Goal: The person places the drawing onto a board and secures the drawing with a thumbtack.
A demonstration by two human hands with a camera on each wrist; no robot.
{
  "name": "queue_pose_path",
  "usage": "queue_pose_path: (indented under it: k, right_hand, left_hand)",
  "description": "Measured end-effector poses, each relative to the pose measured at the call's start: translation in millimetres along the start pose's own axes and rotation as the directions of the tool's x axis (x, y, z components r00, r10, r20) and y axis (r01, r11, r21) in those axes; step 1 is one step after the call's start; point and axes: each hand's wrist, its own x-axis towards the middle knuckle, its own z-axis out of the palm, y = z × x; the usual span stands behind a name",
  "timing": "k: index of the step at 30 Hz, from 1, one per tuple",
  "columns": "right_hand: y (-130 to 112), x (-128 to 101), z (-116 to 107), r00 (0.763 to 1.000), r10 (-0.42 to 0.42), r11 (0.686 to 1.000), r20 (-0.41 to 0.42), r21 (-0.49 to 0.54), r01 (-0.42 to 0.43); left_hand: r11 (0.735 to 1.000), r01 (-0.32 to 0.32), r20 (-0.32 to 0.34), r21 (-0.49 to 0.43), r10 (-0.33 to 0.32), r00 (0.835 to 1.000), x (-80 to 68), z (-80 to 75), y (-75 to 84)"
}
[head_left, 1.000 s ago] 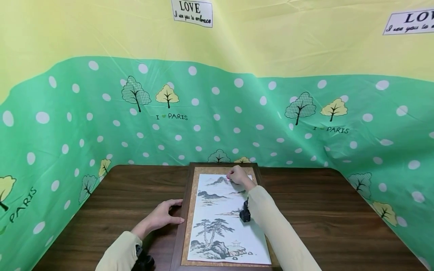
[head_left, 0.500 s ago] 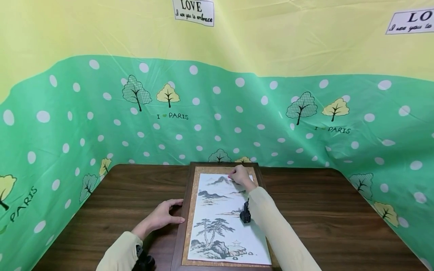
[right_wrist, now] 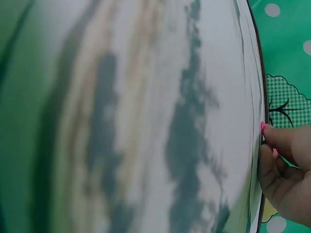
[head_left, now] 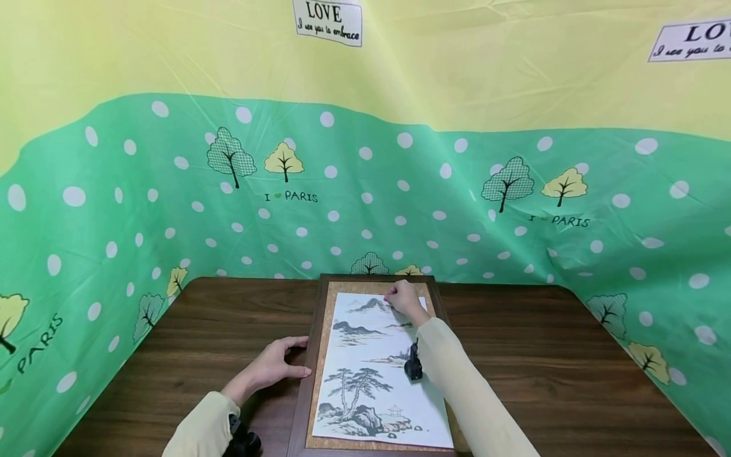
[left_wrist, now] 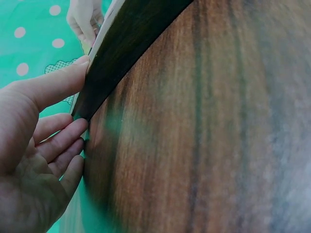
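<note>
Partly behind right hand (head_left: 405, 299): painting's (head_left: 371, 362) top.

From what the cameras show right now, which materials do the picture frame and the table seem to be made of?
The picture frame looks like dark, smooth wood or a wood imitation: brown border, faint sheen. Inside it, a speckled tan mat, perhaps cork or textured paper. The table shows streaked brown grain with a matte finish; wood or laminate, I cannot tell which.

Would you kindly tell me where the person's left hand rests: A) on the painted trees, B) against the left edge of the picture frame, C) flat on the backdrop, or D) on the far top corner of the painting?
B: the left hand touches the dark picture frame at its left edge.
</note>
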Motion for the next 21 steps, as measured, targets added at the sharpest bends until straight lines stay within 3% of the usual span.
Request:
queue_pose_path:
  k: [8,12,21]
  right_hand:
    - [-3,-9,-14,0.994,0.073,0.989,0.087,0.124,-0.084]
    - [-4,-13,-20,0.992,0.041,0.987,0.122,0.148,-0.059]
    - [-5,-23,-45,0.988,-0.102,0.992,0.119,0.088,0.091]
  left_hand:
    - [1.000,-0.016,0.002,0.004,0.016,1.000,0.4,0.3,-1.4]
    - [1.000,-0.012,0.011,-0.005,0.012,1.000,1.1,0.3,-2.2]
    - [1.000,0.003,0.008,-0.002,-0.003,1.000,-0.6,0.1,0.6]
